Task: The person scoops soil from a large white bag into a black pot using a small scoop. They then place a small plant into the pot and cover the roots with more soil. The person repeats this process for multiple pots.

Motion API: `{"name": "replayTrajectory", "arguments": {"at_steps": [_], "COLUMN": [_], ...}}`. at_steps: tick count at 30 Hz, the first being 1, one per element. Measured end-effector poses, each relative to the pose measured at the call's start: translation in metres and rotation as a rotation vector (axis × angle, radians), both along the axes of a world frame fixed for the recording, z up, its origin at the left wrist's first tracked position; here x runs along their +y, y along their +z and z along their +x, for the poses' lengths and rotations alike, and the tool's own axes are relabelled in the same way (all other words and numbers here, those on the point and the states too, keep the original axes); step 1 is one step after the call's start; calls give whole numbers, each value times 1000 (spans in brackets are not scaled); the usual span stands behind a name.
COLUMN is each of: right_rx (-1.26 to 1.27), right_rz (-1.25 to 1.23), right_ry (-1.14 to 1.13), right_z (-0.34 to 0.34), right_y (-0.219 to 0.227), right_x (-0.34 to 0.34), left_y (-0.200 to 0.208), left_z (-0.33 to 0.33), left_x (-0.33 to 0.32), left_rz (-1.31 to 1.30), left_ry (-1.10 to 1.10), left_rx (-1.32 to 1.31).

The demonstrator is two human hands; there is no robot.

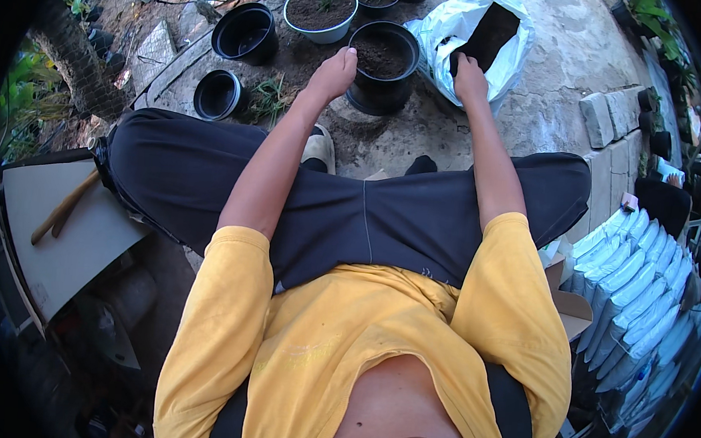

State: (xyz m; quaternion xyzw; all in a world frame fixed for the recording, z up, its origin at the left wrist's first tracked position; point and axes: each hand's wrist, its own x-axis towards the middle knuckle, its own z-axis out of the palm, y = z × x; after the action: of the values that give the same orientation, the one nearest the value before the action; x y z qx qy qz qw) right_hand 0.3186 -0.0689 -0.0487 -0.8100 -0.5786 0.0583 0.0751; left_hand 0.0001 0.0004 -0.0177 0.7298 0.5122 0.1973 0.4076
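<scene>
My left hand is closed on the left rim of a black plant pot. Dark soil fills much of this pot, which appears to stand on or in another black pot. My right hand is closed around the handle end of a dark scoop. The scoop lies within the mouth of a white plastic bag, to the right of the pot. Its handle is mostly hidden by my fingers. How much soil the scoop carries, I cannot tell.
Two black pots stand at the left, beside a small grassy plant. A white pot of soil with a seedling is behind. Concrete blocks and stacked filled bags lie right; a board with a wooden-handled tool is left.
</scene>
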Motion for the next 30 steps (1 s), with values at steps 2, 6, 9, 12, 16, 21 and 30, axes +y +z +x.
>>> {"name": "replayTrajectory", "arguments": {"at_steps": [2,6,9,12,16,21,30], "right_rx": [80,323,551,707,650,523,-73], "right_rz": [-104,-16,36,150,233,321,572], "right_ry": [38,54,-10,-119,-190,-168,173], "right_z": [13,16,29,47,45,37,-70], "right_y": [-6,5,18,34,97,151,194], "right_x": [10,16,18,17,9,5,5], "left_y": [-1,-4,-4,0,-7,-5,1], "left_z": [1,-7,-4,2,-1,-2,0], "left_x": [0,1,0,-1,2,2,0], "left_rz": [1,3,-3,-36,-12,-38,-53], "left_ry": [-7,-2,0,3,11,7,1], "left_rx": [-5,-2,-2,7,-1,22,28]}}
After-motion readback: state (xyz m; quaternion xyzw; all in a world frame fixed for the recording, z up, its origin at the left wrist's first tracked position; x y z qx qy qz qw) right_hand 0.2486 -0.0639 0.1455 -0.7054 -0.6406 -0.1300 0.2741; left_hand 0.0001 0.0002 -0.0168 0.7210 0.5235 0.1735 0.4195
